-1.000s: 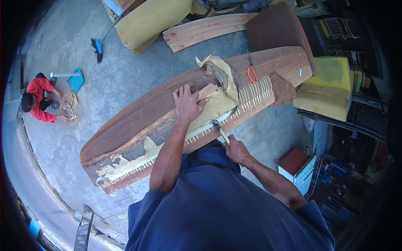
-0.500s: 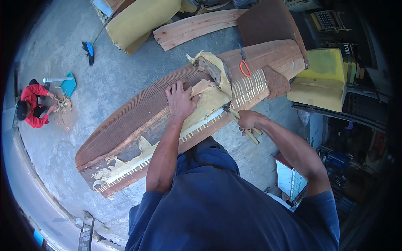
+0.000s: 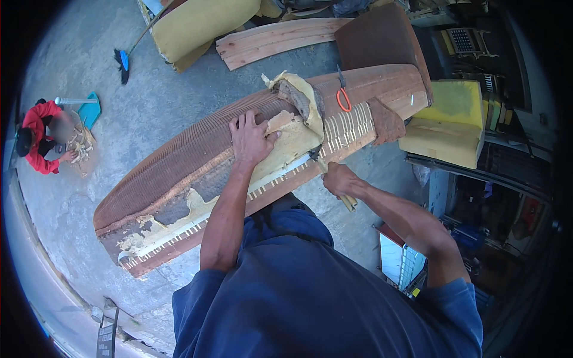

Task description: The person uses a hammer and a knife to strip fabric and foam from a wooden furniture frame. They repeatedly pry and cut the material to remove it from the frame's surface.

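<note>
A long brown upholstered furniture piece with a ribbed cover lies across in front of me. My left hand rests on it, fingers spread, beside torn yellowish foam. In my closed right hand is a pair of pincers with pale handles. Their dark jaws touch the near edge, at the end of a white strip; whether they grip anything is too small to tell. A peeled-back flap of cover and foam stands up beyond. Scissors with orange-red handles lie on the piece.
A person in red crouches at the far left beside a teal dustpan. A broom, yellow foam seating and a wooden board are at the back. A yellow chair stands right.
The pincers' handles were spread apart and are now closer together in my right hand. My left hand stays on the piece. The crouching person's arms have shifted, and the whole view has moved slightly.
</note>
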Available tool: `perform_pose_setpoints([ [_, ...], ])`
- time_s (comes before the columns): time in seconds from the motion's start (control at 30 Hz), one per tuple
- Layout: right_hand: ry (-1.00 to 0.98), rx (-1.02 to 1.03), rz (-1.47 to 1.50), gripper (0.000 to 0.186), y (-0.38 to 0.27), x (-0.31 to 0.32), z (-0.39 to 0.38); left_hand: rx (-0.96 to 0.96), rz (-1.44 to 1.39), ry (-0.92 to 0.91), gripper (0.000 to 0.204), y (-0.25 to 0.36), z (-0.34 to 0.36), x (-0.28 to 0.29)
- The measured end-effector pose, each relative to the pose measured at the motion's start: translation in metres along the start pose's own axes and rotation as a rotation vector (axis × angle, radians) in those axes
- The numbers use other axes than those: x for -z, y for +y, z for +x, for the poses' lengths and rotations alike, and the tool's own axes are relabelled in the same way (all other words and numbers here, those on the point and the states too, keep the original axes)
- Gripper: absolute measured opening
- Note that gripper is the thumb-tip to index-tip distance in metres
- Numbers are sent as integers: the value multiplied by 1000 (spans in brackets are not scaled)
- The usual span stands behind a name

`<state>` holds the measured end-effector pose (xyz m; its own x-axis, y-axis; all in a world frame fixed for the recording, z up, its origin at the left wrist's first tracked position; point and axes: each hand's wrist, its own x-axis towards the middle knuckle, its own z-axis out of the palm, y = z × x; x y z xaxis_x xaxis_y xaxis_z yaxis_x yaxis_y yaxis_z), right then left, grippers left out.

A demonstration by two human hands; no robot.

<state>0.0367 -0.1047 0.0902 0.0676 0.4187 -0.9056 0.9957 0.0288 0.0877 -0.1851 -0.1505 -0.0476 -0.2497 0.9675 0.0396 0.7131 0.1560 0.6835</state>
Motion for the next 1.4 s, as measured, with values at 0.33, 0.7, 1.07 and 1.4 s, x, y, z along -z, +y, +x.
perform_pose_setpoints([
  [0.33, 134, 368, 96, 38, 84, -23, 27, 14, 38, -21, 45, -2, -3, 0],
  [0.7, -29, 260, 238, 55, 69, -12, 15, 13, 70, -44, 46, -1, 1, -3],
  [1.07, -51, 92, -79, 35, 5, 17, 2, 5, 47, -28, 45, 0, 1, -3],
  [1.4, 432, 377, 281, 36, 75, -96, 43, -1, 65, -3, 46, -1, 1, -3],
])
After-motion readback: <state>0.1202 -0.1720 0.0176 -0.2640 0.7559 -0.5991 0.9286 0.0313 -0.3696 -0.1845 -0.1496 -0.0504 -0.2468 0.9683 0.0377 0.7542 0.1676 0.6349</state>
